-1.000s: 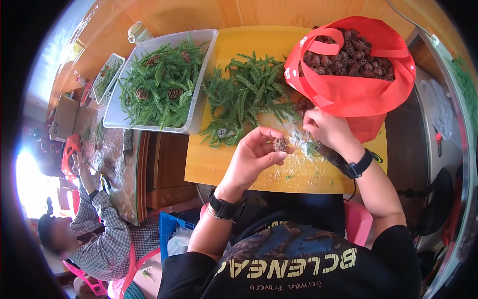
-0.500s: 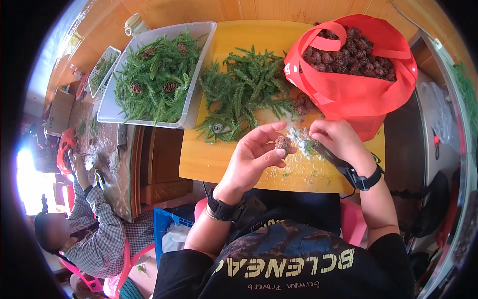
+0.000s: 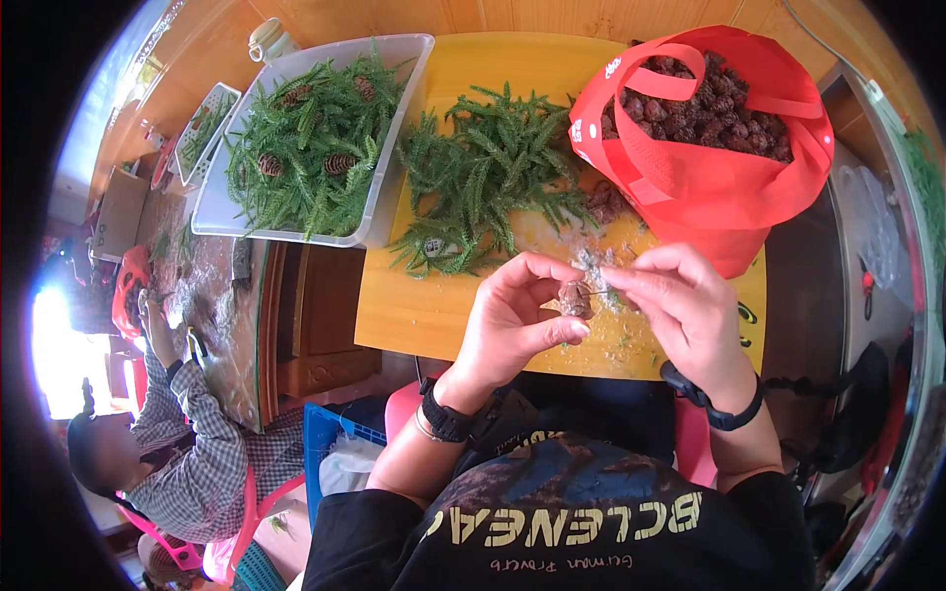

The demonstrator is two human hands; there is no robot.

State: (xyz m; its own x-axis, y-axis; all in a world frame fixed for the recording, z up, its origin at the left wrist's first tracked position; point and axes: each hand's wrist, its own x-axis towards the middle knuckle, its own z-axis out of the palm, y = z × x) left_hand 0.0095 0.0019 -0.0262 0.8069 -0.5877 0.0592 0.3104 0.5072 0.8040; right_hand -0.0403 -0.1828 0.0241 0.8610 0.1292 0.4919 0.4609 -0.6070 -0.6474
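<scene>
My left hand (image 3: 507, 313) grips a small brown pine cone (image 3: 574, 298) between thumb and fingers, above the near part of the yellow table. Close on its right, the thumb and fingertips of my right hand (image 3: 690, 310) pinch a thin dark stem or wire (image 3: 599, 293) that meets the cone. Pale crumbs and green bits (image 3: 616, 340) lie scattered on the table under my hands. Beyond them is a pile of green artificial fir sprigs (image 3: 503, 163). A red bag (image 3: 729, 202) full of brown pine cones (image 3: 690, 108) stands to the right.
A clear plastic bin (image 3: 370, 231) of green sprigs with several cones stands at the back left. Dark handles with yellow (image 3: 746, 325) show by my right wrist. At the far left another person (image 3: 212, 463) sits at a second table (image 3: 232, 364). A blue crate (image 3: 325, 448) stands between us.
My right hand has turned and now pinches the thin stem at the cone; a dark elongated thing that was under it no longer shows there. My left hand has shifted slightly right with the cone.
</scene>
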